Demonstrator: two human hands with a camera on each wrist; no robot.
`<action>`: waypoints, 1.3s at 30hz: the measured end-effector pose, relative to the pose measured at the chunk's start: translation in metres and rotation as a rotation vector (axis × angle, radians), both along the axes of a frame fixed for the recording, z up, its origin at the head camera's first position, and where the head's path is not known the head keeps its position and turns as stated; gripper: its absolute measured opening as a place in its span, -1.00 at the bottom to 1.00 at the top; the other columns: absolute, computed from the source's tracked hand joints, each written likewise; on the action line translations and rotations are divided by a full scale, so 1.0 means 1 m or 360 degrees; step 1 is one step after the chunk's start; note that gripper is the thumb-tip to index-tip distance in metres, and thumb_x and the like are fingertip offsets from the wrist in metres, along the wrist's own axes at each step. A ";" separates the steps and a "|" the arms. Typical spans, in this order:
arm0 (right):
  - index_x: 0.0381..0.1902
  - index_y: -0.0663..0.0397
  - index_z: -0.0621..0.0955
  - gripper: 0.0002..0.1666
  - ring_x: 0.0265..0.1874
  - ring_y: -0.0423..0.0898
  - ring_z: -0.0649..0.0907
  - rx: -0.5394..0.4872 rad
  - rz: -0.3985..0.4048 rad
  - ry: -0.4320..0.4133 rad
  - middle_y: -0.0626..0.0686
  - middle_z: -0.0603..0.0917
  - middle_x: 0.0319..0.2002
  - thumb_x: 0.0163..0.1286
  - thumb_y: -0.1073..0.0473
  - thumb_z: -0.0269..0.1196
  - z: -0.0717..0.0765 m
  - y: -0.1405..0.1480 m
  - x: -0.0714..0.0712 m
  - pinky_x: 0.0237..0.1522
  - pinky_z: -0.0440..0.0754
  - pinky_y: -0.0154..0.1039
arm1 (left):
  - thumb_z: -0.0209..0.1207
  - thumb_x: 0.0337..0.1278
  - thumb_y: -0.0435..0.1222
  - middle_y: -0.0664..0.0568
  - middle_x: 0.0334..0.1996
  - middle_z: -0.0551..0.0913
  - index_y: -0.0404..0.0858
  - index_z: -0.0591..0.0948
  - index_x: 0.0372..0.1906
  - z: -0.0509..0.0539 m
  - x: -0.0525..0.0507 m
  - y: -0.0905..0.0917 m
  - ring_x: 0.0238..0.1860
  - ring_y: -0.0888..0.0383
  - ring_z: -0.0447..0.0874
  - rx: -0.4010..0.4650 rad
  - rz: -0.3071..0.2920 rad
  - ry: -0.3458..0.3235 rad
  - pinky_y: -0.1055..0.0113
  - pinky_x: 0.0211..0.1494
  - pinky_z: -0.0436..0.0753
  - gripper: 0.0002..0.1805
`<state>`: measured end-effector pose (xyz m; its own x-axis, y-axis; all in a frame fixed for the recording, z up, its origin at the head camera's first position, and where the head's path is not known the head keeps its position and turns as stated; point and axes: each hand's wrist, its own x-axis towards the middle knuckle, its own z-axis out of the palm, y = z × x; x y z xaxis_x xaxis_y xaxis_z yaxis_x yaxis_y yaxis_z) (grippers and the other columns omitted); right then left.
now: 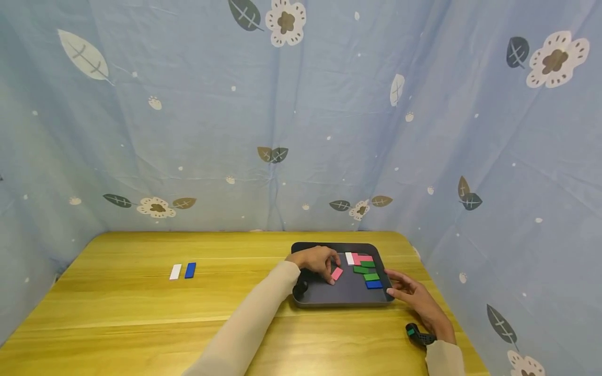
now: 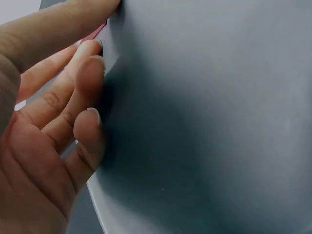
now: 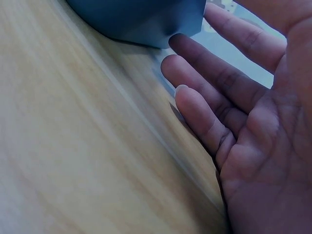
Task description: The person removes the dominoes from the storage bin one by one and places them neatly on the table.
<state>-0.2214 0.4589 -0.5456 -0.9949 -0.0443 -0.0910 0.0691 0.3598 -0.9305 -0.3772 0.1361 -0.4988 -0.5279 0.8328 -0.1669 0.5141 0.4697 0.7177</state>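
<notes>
Pink block [image 1: 337, 273] is lying near the middle of the dark tray [image 1: 334, 297], and I'm seeing the left hand [image 1: 317, 262] pinching it between thumb and fingertips, the wrist crossing the rim near nine o'clock. I'm judging that this hold is suiting a thin, flat piece, since the fingertips are leaving most of its top uncovered.

The right hand [image 1: 416, 300] is resting against the tray between three and four o'clock, fingers loosely extended and touching rather than clenching, probably for steadying it.

Inside, from one to four o'clock, a white block [image 1: 349, 258], pink pieces [image 1: 361, 259], green pieces [image 1: 371, 277] and a blue block [image 1: 374, 284] are sitting close together; I'm guessing that bunching is leaving the middle free for handling.

Out at nine o'clock, a second white block [image 1: 175, 271] and second blue block [image 1: 190, 270] are lying side by side on the wooden table [image 1: 141, 313], well apart from the tray.
</notes>
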 end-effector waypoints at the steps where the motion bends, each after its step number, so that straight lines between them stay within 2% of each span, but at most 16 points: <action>1: 0.52 -0.17 0.42 -0.28 0.13 0.13 0.52 -0.0003 -0.0003 -0.0002 0.15 0.41 0.43 0.46 0.02 0.36 0.000 0.000 0.000 0.10 0.55 -0.10 | 0.56 0.04 -0.27 0.11 -0.45 0.70 -0.19 0.65 0.08 -0.001 0.000 0.000 -0.47 0.26 0.60 -0.0003 -0.0002 0.0006 0.42 -0.36 0.53 -0.52; 11: 0.51 -0.17 0.43 -0.28 0.10 0.12 0.53 -0.0013 -0.0016 0.0008 0.12 0.43 0.41 0.46 0.03 0.37 0.002 -0.002 0.001 0.09 0.56 -0.12 | 0.54 0.08 -0.27 0.09 -0.45 0.71 -0.17 0.72 0.03 -0.003 -0.002 -0.006 -0.47 0.25 0.62 0.0045 0.0010 0.0049 0.42 -0.33 0.55 -0.61; 19: 0.52 -0.17 0.42 -0.28 0.11 0.11 0.54 -0.0004 -0.0001 0.0001 0.13 0.43 0.42 0.46 0.02 0.36 0.000 -0.002 0.000 0.09 0.56 -0.12 | 0.56 0.04 -0.26 0.10 -0.48 0.69 -0.23 0.71 0.00 -0.003 0.000 -0.007 -0.49 0.27 0.60 0.0130 0.0084 0.0026 0.43 -0.34 0.53 -0.59; 23: 0.53 -0.17 0.41 -0.27 0.12 0.10 0.54 0.0000 -0.0001 -0.0004 0.13 0.41 0.43 0.46 0.01 0.36 0.000 -0.001 0.001 0.10 0.56 -0.12 | 0.55 0.05 -0.28 0.09 -0.48 0.67 -0.26 0.69 0.01 0.002 0.002 -0.008 -0.51 0.25 0.58 0.0170 0.0125 -0.0004 0.41 -0.36 0.53 -0.59; 28: 0.53 -0.16 0.40 -0.27 0.13 0.09 0.54 0.0001 0.0007 -0.0009 0.15 0.41 0.43 0.47 0.02 0.35 0.001 -0.002 0.002 0.11 0.55 -0.12 | 0.56 0.03 -0.27 0.07 -0.44 0.65 -0.25 0.68 0.04 0.012 0.003 -0.011 -0.47 0.22 0.57 0.0227 0.0170 0.0009 0.39 -0.33 0.56 -0.55; 39: 0.55 -0.15 0.38 -0.25 0.15 0.11 0.52 0.0011 0.0041 -0.0016 0.18 0.38 0.45 0.47 0.01 0.35 0.000 -0.001 0.002 0.12 0.55 -0.12 | 0.57 0.02 -0.27 0.06 -0.42 0.66 -0.26 0.68 0.05 0.031 0.000 -0.026 -0.43 0.23 0.60 0.0343 0.0100 0.0106 0.42 -0.27 0.55 -0.52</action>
<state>-0.2191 0.4582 -0.5455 -0.9925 -0.0690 -0.1012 0.0690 0.3679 -0.9273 -0.3775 0.1098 -0.4680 -0.5835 0.8107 0.0481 0.5385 0.3419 0.7701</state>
